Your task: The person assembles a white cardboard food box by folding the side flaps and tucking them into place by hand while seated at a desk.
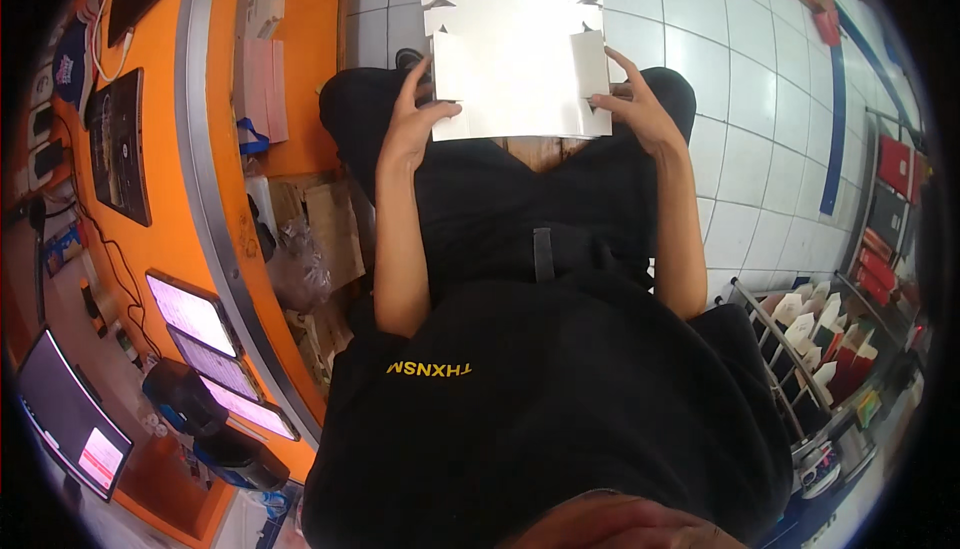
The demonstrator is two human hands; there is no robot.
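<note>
Head view: hands point(400, 139) point(657, 129) (fingers point(411, 84) spread) hold white cardboard point(515, 69).

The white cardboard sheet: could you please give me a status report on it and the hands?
Left hand and right hand holding opposite sides. White cardboard sheet held in front, notches visible on both sides. Nothing visible lying on it.

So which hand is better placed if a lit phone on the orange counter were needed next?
Probably the left hand: the counter and phones lie on that side; the right hand is across the card. Both hold the card, so either would let go first.
</note>
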